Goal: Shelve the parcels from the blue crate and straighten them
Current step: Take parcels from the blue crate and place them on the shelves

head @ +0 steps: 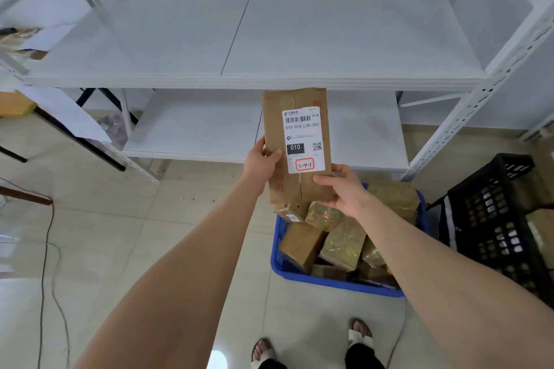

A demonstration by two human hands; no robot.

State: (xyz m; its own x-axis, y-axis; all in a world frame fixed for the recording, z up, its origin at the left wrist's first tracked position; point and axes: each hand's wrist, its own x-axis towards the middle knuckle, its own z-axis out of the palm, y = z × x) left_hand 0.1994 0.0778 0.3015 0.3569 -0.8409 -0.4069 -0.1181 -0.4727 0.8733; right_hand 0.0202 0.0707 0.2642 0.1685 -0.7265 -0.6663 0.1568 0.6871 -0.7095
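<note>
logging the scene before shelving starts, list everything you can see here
shelving unit: one, white, straight ahead, two shelves in view
blue crate: one, blue, floor, centre right
crate parcels: several, brown, some taped, piled in the blue crate
held parcel: one, brown with white label, raised before the shelving unit
black crate: one, black, floor at right
feet: two, pale sandals, bottom edge
left hand: one, grip on held parcel's left edge
right hand: one, grip on its lower right corner
</note>
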